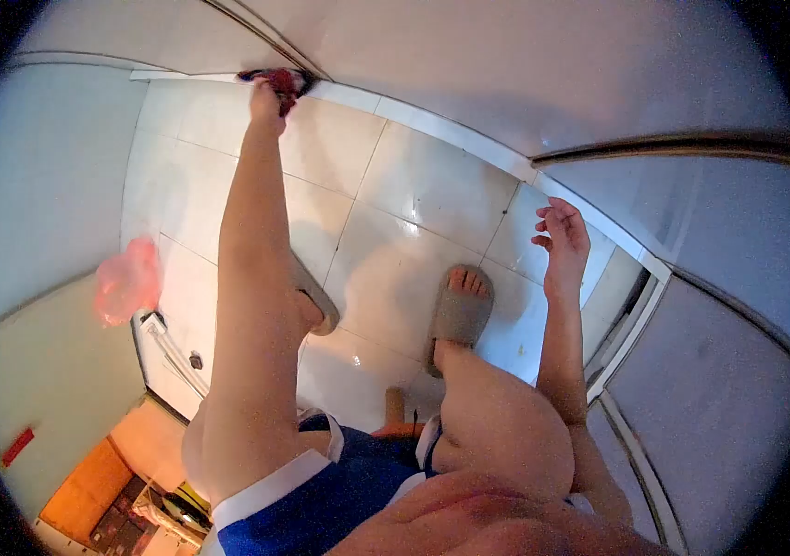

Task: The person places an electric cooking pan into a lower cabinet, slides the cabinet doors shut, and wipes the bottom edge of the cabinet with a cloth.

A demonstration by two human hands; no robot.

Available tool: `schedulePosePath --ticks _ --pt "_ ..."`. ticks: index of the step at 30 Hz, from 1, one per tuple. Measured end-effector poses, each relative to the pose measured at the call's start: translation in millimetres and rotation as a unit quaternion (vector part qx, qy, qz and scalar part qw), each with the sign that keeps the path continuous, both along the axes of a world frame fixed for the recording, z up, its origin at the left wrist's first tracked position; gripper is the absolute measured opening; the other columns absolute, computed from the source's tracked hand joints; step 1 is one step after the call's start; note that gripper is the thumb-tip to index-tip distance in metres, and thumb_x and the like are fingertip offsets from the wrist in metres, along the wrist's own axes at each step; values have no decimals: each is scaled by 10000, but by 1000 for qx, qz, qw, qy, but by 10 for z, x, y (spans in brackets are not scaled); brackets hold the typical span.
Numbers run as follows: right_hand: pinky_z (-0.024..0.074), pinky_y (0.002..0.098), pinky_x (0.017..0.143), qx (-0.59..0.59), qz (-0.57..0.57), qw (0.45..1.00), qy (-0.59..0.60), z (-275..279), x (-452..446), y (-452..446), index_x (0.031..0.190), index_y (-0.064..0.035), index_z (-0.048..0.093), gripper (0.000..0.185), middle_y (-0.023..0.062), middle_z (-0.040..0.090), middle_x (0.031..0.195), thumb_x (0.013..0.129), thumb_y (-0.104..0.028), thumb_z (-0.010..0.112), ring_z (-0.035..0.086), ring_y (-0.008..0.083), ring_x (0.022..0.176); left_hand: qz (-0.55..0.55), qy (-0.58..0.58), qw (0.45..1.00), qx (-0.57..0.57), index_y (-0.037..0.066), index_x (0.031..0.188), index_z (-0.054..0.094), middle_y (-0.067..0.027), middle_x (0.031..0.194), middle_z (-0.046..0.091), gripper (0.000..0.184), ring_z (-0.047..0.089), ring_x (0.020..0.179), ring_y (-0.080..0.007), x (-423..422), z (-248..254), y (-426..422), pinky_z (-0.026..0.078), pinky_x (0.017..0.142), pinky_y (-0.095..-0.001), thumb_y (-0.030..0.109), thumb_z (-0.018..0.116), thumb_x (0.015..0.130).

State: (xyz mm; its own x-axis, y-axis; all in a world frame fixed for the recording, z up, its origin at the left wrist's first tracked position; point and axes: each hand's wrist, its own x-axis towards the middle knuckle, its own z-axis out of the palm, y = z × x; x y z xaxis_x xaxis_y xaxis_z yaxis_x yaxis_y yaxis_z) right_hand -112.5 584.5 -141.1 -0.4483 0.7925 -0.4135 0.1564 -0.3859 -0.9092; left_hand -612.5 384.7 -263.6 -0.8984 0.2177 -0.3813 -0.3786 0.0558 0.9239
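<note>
At the far end of the tiled floor (395,176), my left hand (269,104) grips a crumpled dark red and black cloth (289,85). The cloth lies against the white ledge (441,127) at the foot of the wall, close to a vertical seam. Part of my grip is hard to make out at this distance. My right hand (564,236) hangs in the air near the right wall, its fingers loosely curled and apart, with nothing in them.
Two grey slippers (462,301) are on my feet on the shiny tiles. A pink plastic bag (128,283) is at the left wall. Nearby is a small dark object (196,360) on the floor. Through an opening at lower left, an orange-lit area (89,477) shows assorted items.
</note>
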Motion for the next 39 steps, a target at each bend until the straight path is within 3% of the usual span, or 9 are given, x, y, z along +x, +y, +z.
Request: schedulePosePath --ticks 2,11,25,30,32,34,35,37,39 --pt "473 237 611 4 3 1000 -8 -4 -27 9 1067 -74 568 185 39 605 903 893 -122 529 534 101 735 -10 170 963 -209 126 1019 499 -50 855 570 186 560 687 -179 12 -251 130 485 564 -304 254 456 891" --pt "456 227 616 -21 28 999 8 -90 -200 -129 1058 -83 574 186 20 597 889 886 -147 549 519 81 728 -165 188 900 -357 3 971 585 -223 875 634 339 614 848 -348 846 153 519 482 747 -406 275 508 784" --pt "448 220 617 -9 27 1000 11 -139 -136 -137 1056 -78 571 184 13 595 885 888 -144 540 510 77 732 -361 310 841 -258 -65 929 482 -287 845 568 301 572 819 -442 2701 280 1220 474 709 -489 181 539 767" --pt "459 232 607 -2 9 1000 -2 -81 -96 -80 1051 -67 570 176 24 600 880 887 -118 531 516 87 721 -255 291 883 -266 -47 971 507 -261 860 582 294 582 851 -391 3317 326 1477 462 725 -502 154 557 763" --pt "467 234 590 0 -14 1000 1 -98 -74 -75 1046 -49 571 173 39 605 868 883 -86 524 524 94 707 -478 159 841 -196 -51 934 554 -260 875 595 258 588 849 -383 3320 350 1480 472 723 -475 155 546 780" --pt "461 228 583 30 -37 999 3 -158 -59 -54 1035 -45 573 164 41 604 865 882 -84 526 523 92 702 -593 207 772 -99 11 988 599 -159 851 640 282 611 781 -316 3687 247 1450 490 624 -397 231 498 843" --pt "456 223 577 58 -59 997 2 -180 -34 -37 1023 -41 574 156 44 604 862 880 -82 528 522 91 698 -644 -116 752 -79 42 1051 602 -102 911 646 304 607 827 -239 3709 828 1433 495 680 -354 248 500 853" --pt "439 214 551 19 -109 992 60 68 5 28 991 -47 577 129 46 599 849 884 -111 542 517 87 681 -594 -304 738 103 32 1107 574 -73 979 633 330 593 865 -177 3750 772 1308 482 760 -326 245 498 867" --pt "436 215 543 38 -104 989 94 220 32 74 987 -50 577 135 41 598 850 885 -135 550 514 85 678 -580 -217 756 213 23 1085 563 -73 1009 624 319 603 851 -170 3524 526 1078 490 762 -323 258 484 883"
